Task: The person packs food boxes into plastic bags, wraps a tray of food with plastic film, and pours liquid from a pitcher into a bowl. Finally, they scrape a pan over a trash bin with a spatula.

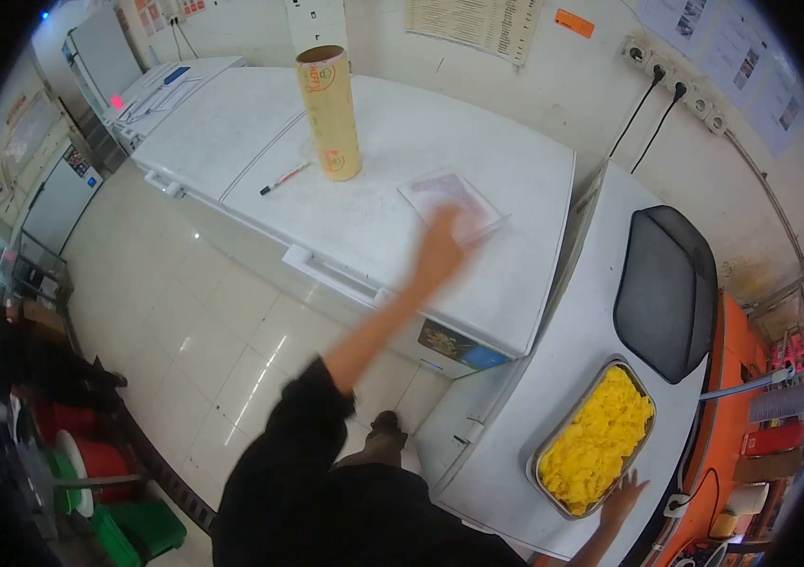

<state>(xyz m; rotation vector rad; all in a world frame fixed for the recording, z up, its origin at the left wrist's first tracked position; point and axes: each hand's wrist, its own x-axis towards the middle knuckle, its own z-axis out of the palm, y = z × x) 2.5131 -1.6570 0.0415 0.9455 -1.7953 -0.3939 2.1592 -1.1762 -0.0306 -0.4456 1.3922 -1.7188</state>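
Observation:
My left hand is stretched out over the white chest freezer and is blurred by motion. It sits at the near edge of a flat clear packet lying on the lid; whether it grips the packet I cannot tell. My right hand has its fingers spread and rests at the near rim of a metal tray filled with yellow crumbly food. The tray stands on a second white freezer top to the right.
A tall roll of cling film stands upright on the freezer, with a marker pen beside it. A black cover lies behind the tray. Cables hang from wall sockets. Another person and red and green buckets are at the left.

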